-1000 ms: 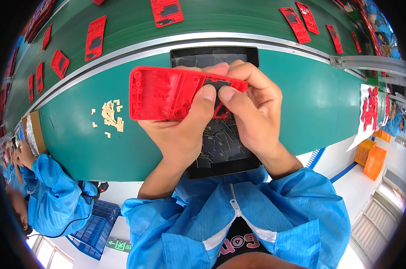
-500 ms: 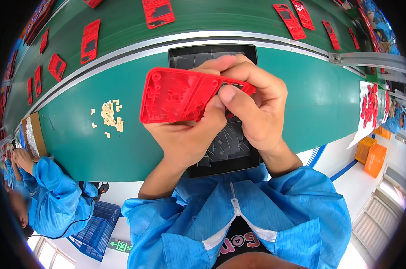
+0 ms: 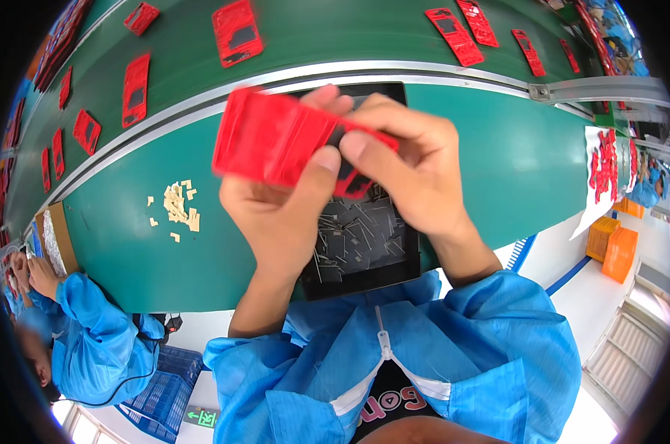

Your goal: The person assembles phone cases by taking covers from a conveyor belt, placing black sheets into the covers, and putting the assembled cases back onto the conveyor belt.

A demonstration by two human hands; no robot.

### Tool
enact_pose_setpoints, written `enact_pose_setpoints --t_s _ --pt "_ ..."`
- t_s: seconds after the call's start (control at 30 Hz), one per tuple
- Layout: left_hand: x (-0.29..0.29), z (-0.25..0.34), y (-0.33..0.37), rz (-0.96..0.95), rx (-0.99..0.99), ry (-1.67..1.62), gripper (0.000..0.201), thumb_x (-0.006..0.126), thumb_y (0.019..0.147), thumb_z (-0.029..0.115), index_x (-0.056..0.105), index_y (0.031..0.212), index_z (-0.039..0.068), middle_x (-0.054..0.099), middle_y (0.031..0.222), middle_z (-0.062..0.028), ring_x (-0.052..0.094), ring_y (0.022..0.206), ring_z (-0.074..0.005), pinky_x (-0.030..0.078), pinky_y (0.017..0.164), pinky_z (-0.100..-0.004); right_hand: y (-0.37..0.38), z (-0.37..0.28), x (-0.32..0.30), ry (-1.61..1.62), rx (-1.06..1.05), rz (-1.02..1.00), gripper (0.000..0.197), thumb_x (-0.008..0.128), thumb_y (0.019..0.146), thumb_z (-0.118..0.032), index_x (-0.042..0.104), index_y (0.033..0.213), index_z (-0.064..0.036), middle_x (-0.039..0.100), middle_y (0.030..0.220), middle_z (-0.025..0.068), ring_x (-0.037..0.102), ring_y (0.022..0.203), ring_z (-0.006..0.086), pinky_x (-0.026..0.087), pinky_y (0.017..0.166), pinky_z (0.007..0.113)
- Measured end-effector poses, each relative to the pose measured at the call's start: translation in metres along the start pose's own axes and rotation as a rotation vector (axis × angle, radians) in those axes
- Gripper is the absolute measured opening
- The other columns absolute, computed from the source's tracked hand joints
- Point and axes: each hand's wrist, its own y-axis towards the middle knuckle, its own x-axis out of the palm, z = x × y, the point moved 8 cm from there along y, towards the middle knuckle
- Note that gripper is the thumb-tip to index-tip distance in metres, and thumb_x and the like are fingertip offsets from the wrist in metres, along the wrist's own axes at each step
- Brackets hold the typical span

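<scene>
A red plastic housing (image 3: pixel 265 140), with moulded ribs and a dark rectangular opening, is held up tilted and slightly blurred over the bench. My left hand (image 3: pixel 279 214) grips it from below and the near side, thumb on its face. At its right end, my right hand (image 3: pixel 416 159) is closed on the edge, thumb and fingers near the dark opening. Whether the right fingers also hold a small part is hidden. Beneath both hands lies a black tray (image 3: pixel 364 281) with many thin clear and dark strips in it.
A pile of cream-coloured small pieces (image 3: pixel 176 203) lies on the green bench (image 3: pixel 498 170) to the left. Beyond a metal rail, a green conveyor (image 3: pixel 335 41) carries red housings (image 3: pixel 237 33). A white sheet with red parts (image 3: pixel 604 166) is at right. A co-worker in blue (image 3: pixel 98 333) works at left.
Both hands have shifted a little left, and the red housing has tilted differently. More of the tray shows. Housings on the conveyor have moved left.
</scene>
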Motion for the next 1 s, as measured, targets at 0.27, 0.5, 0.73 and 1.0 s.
enact_pose_setpoints --t_s 0.27,0.5,0.73,1.0 --pt "-0.013 -0.007 0.009 0.127 -0.086 0.035 0.022 0.059 0.103 0.010 0.061 0.118 -0.006 0.070 0.107 -0.0194 0.071 0.096 -0.0228 0.065 0.072 -0.0352 0.088 0.053 -0.117 -0.304 0.110 0.353 0.030 0.070 0.096 -0.016 0.070 0.111 0.0093 0.069 0.079 0.0055 0.062 0.066 0.0076 0.050 0.061 0.024" --pt "-0.027 -0.004 0.006 0.118 -0.031 0.080 0.018 0.061 0.103 0.011 0.066 0.108 -0.005 0.067 0.082 -0.0102 0.065 0.069 -0.0151 0.056 0.061 -0.0286 0.097 0.051 -0.174 -0.579 0.086 0.373 0.043 0.068 0.097 -0.022 0.065 0.128 0.0067 0.075 0.110 0.0152 0.072 0.101 0.0204 0.057 0.087 0.031" --pt "-0.016 -0.009 0.007 0.016 -0.056 0.025 0.029 0.051 0.107 0.018 0.065 0.107 -0.007 0.065 0.076 -0.0108 0.062 0.064 -0.0149 0.053 0.057 -0.0286 0.100 0.042 -0.291 -1.419 0.123 0.705 0.076 0.079 0.079 -0.048 0.062 0.131 0.0036 0.069 0.118 0.0282 0.067 0.113 0.0414 0.053 0.096 0.048" --pt "-0.017 -0.008 0.012 0.054 -0.170 0.120 0.041 0.048 0.108 0.029 0.063 0.113 -0.009 0.068 0.084 -0.0161 0.068 0.070 -0.0203 0.055 0.047 -0.0280 0.080 -0.021 -0.153 -0.725 -0.235 0.187 0.069 0.083 0.078 -0.013 0.057 0.141 0.0016 0.069 0.129 0.0135 0.067 0.110 0.0187 0.055 0.095 0.034"
